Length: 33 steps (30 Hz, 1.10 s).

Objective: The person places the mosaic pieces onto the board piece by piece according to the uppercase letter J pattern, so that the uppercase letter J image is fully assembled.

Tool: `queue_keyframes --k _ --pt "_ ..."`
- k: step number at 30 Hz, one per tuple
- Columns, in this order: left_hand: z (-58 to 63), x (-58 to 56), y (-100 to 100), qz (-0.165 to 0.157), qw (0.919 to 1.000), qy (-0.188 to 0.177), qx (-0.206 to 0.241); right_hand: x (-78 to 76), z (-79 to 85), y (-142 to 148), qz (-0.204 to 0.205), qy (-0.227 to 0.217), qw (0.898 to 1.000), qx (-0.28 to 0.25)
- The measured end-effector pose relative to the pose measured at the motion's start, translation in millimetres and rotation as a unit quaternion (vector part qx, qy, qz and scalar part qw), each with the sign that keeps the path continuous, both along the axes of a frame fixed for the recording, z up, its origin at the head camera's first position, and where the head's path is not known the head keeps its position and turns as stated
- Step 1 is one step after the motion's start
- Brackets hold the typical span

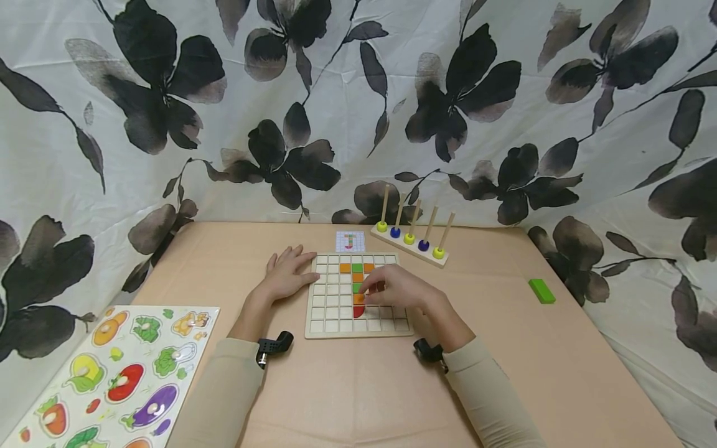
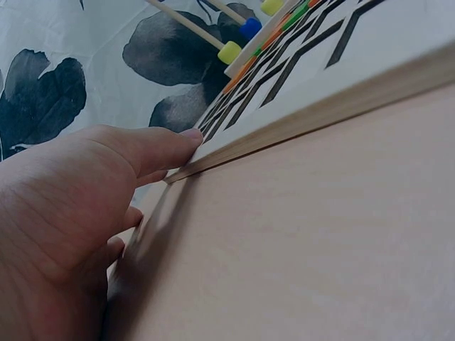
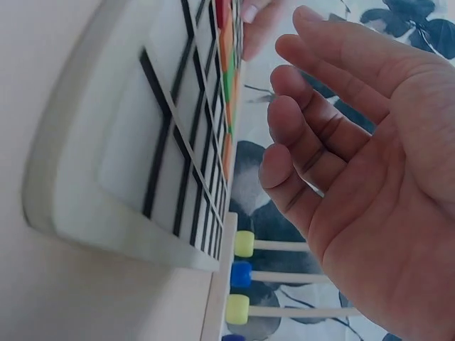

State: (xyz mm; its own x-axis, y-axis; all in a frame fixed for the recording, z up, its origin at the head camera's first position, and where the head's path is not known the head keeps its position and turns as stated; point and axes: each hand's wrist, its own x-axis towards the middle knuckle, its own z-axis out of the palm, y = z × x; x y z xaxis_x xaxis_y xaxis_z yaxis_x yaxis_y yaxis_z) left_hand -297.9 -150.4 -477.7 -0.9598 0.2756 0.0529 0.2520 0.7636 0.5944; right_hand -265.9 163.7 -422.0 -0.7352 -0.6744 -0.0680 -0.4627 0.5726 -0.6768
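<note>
A white grid board (image 1: 330, 325) with a wooden edge lies mid-table, its squares parted by dark lines. Coloured tiles sit in it: a top row of orange (image 1: 345, 268), green (image 1: 356, 267) and orange, then a column of orange, green and orange, ending in a red tile (image 1: 358, 311). At the board's upper left edge rests my left hand (image 1: 287, 275), fingers extended and thumb touching the rim. My right hand (image 1: 400, 287) hovers over the tile column with loosely bent fingers; no piece shows between them in the right wrist view (image 3: 370, 149).
A small pattern card (image 1: 350, 241) lies beyond the board. Behind it to the right stands a peg rack (image 1: 417, 246) with yellow and blue beads. A green block (image 1: 541, 290) is far right, a vegetable puzzle board (image 1: 123, 348) at left. Floral cloth (image 1: 347, 93) hangs behind.
</note>
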Motion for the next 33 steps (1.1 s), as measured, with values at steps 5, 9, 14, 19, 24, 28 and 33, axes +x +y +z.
queue_keyframes --k 5,9,14,19,24,28,33 --pt "0.7 -0.1 1 -0.001 1.0 -0.003 -0.001 -0.7 3.2 7 -0.024 0.0 1.0 -0.001" --pt "1.7 -0.2 1 -0.001 1.0 -0.005 -0.003 -1.2 7.6 12 -0.036 0.0 0.999 -0.001" --pt "0.6 -0.2 1 -0.001 1.0 -0.002 -0.007 -2.5 11.4 19 -0.042 0.001 0.999 -0.004" --pt "0.5 0.5 0 0.0 1.0 -0.001 -0.007 -3.1 14.9 25 -0.049 -0.008 0.999 -0.005" --pt "1.0 1.0 0 -0.001 1.0 -0.002 -0.006 -3.5 18.7 32 -0.063 -0.013 0.998 0.012" --pt "2.0 1.3 0 -0.001 1.0 -0.002 -0.005 -3.3 22.1 39 -0.077 -0.019 0.997 0.013" --pt "0.5 0.8 0 -0.001 1.0 0.001 -0.004 -4.3 24.8 49 -0.095 -0.03 0.995 0.01"
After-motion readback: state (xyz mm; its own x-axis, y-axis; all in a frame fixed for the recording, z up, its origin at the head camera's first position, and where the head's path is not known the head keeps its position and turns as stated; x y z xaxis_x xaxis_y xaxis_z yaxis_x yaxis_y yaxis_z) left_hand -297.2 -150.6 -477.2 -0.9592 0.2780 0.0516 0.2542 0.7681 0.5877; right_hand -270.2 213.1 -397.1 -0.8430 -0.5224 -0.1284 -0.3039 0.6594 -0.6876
